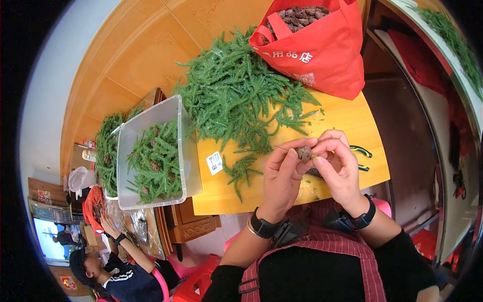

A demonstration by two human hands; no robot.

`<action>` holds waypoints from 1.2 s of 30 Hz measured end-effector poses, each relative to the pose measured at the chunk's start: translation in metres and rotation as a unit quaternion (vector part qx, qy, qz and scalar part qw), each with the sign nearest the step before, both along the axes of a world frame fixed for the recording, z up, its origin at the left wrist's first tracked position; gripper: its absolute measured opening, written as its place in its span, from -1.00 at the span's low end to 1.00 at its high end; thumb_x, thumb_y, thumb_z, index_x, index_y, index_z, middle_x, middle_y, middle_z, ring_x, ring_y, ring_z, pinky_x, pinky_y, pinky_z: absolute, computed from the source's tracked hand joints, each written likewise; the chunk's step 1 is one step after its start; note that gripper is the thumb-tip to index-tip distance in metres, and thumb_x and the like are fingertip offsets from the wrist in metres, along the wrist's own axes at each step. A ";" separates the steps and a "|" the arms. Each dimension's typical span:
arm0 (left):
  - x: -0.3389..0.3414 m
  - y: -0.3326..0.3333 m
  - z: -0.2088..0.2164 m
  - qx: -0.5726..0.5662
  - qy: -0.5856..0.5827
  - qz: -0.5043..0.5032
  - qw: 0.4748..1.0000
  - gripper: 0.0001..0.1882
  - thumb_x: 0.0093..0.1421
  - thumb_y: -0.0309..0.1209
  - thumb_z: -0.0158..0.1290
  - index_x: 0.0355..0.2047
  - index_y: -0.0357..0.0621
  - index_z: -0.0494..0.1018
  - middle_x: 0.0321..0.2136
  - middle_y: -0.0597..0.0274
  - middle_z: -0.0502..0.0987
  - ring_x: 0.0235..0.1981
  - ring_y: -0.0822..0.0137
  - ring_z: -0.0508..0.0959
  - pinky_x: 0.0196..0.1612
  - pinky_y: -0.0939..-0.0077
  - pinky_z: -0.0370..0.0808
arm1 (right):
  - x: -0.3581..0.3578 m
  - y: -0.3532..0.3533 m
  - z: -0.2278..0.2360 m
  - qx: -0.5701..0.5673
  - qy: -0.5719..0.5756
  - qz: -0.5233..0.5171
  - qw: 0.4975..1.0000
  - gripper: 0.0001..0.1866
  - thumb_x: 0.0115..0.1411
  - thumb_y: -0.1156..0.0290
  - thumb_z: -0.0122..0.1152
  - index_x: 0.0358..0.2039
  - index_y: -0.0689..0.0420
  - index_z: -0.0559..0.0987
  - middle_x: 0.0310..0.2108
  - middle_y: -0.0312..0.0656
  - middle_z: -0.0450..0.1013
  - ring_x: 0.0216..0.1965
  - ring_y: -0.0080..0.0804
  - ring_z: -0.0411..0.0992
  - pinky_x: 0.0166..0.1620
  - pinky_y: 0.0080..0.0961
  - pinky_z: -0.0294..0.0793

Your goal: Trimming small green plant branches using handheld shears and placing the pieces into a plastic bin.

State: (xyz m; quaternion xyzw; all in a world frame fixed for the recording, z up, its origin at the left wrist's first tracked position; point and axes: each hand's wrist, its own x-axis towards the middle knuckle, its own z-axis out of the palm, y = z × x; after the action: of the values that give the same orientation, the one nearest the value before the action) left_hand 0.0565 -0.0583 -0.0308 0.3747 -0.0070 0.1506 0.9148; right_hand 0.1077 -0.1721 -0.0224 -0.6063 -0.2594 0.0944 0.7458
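Note:
Above the near part of the yellow table (221,199), a small brown pine cone (304,153) is between my two hands. My left hand (282,176) pinches it from the left, and a thin wire or stem sticks out past those fingers. From the right, the thumb and fingertips of my right hand (339,168) close at the cone's other side. Just beyond my right hand lie pliers with black and yellow handles (360,150), their jaws hidden. A loose green artificial pine sprig (241,172) lies to the left of my hands.
A large heap of green sprigs (236,90) covers the table's far side. Behind it stands a red bag (322,65) full of pine cones (300,19). At left, a clear plastic bin (190,166) holds sprigs with cones. Further left, another person (126,272) reaches toward a red bag (93,206).

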 end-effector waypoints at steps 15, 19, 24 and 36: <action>0.000 0.005 -0.005 -0.028 0.009 -0.018 0.999 -0.75 0.26 -0.42 -0.25 -0.12 -0.27 0.28 -0.18 0.07 0.42 -0.23 0.40 0.46 -0.20 0.56 0.46 | 0.012 -0.004 0.003 -0.024 -0.100 -0.007 0.995 -0.91 0.00 0.62 0.07 -0.42 0.23 0.45 -0.30 -0.20 0.23 -0.26 -0.48 0.27 -0.14 -0.58 0.28; -0.002 0.010 -0.005 -0.005 0.013 -0.033 0.999 -0.75 0.26 -0.41 -0.25 -0.13 -0.27 0.30 -0.17 0.10 0.43 -0.26 0.42 0.46 -0.29 0.61 0.43 | 0.022 -0.009 0.003 -0.045 -0.104 0.026 0.993 -0.94 -0.02 0.62 0.09 -0.46 0.24 0.46 -0.33 -0.19 0.24 -0.29 -0.50 0.28 -0.20 -0.62 0.31; -0.003 0.008 -0.003 0.063 0.030 -0.024 0.997 -0.73 0.25 -0.35 -0.21 -0.16 -0.29 0.31 -0.21 0.07 0.45 -0.33 0.40 0.47 -0.36 0.62 0.37 | 0.027 -0.011 0.010 -0.016 -0.017 0.073 0.997 -0.92 -0.04 0.62 0.13 -0.47 0.26 0.46 -0.34 -0.18 0.24 -0.37 -0.51 0.34 -0.29 -0.63 0.37; -0.005 0.013 -0.006 0.114 -0.008 -0.009 0.993 -0.73 0.23 -0.46 -0.21 -0.14 -0.37 0.34 -0.13 0.03 0.39 -0.28 0.29 0.50 -0.28 0.56 0.48 | 0.031 -0.011 0.017 -0.032 -0.081 0.048 0.995 -0.95 -0.11 0.57 0.23 -0.57 0.19 0.53 -0.50 -0.22 0.39 -0.41 -0.50 0.35 -0.31 -0.62 0.32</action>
State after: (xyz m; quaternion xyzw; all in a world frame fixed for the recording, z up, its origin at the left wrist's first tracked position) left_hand 0.0516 -0.0457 -0.0364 0.4754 -0.0351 0.1437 0.8672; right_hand 0.1383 -0.1834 -0.0054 -0.6224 -0.3444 0.0890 0.6972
